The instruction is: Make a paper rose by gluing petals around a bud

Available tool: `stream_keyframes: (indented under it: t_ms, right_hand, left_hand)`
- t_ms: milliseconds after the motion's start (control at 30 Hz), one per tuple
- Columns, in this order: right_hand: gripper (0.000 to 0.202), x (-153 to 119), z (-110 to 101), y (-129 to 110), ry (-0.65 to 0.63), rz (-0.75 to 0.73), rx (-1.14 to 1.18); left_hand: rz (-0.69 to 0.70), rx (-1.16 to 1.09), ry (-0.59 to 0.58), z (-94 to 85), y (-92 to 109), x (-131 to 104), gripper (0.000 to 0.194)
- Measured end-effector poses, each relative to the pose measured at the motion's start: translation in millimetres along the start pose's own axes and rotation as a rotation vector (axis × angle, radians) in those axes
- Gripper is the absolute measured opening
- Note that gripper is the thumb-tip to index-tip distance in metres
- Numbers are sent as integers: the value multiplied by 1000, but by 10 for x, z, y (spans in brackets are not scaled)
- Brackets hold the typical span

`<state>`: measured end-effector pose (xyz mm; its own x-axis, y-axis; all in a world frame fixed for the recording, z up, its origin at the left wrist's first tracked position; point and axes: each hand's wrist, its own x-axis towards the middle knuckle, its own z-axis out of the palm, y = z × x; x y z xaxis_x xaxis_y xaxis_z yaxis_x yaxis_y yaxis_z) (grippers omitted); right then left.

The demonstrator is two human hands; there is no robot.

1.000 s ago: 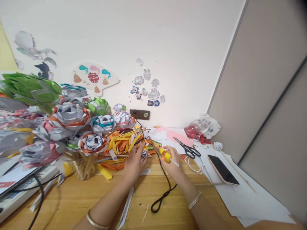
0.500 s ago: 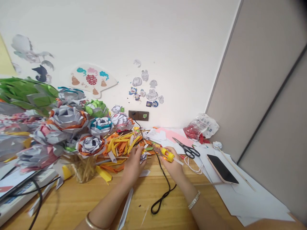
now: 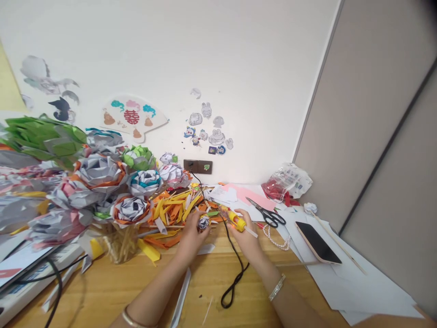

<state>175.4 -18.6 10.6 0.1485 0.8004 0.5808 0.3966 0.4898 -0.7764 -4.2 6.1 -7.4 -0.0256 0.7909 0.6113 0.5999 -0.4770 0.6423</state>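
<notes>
Head view: At a wooden worktop (image 3: 136, 289), a person's 2 bare hands work side by side, just apart, short of the far edge. The left hand (image 3: 191, 232) has its thumb and fingers curled in around a small paper flower (image 3: 204, 222), its dark-and-white folded face turned up; the flower sits between the fingertips, above the worktop's middle. The right hand (image 3: 247, 234) is wrapped around a yellow glue gun (image 3: 236, 221), fingers bent about its body and partly hidden by it, the nozzle aimed toward the far edge and slightly left. A pale glue stick (image 3: 251, 233) juts from its rear, and a black cord (image 3: 235, 255) loops over the wood between the forearms.

Behind the left hand, yellow and orange paper strips (image 3: 177, 207) lie heaped toward the far edge. To their left, large paper flowers (image 3: 100, 171) crowd above a clear container (image 3: 121, 246) of sticks. Right of the glue gun lie black-handled scissors (image 3: 269, 216) and a string of white beads (image 3: 278, 241). A phone (image 3: 318, 243) rests on white sheets (image 3: 362, 291) along the right side, with a plastic bag (image 3: 290, 180) in the far right corner.
</notes>
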Motion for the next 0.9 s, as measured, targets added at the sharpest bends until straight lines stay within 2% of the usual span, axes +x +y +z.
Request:
stream_keyframes:
  t_ms: [100, 200, 400, 467, 533, 600, 667, 733, 900]
  right_hand:
    - [42, 10, 17, 41, -21, 34, 38]
    - [41, 28, 13, 103, 15, -1, 14]
    - [21, 61, -128, 136, 102, -231, -304]
    - [18, 77, -179, 119, 142, -248, -372]
    - [25, 102, -211, 106, 240, -132, -349]
    - [33, 141, -228, 103, 363, 81, -267]
    - [36, 189, -239, 114, 435, 249, -200]
    - [32, 237, -251, 139, 445, 326, -172]
    - [26, 286, -268, 180, 379, 424, -124]
  left_hand:
    - [-58, -31, 36, 10, -25, 12, 36]
    - [-110, -57, 46, 5, -11, 16, 36]
    - [-171, -94, 50, -21, 41, 12, 40]
    - [-176, -102, 51, -32, 50, 14, 39]
    - [-177, -106, 51, -43, 60, 17, 38]
    - [-180, -108, 50, -53, 74, 16, 38]
    - [-181, -107, 48, -60, 93, 12, 39]
    - [-171, -107, 42, -65, 113, 7, 38]
    - [-112, -101, 29, -64, 145, 2, 40]
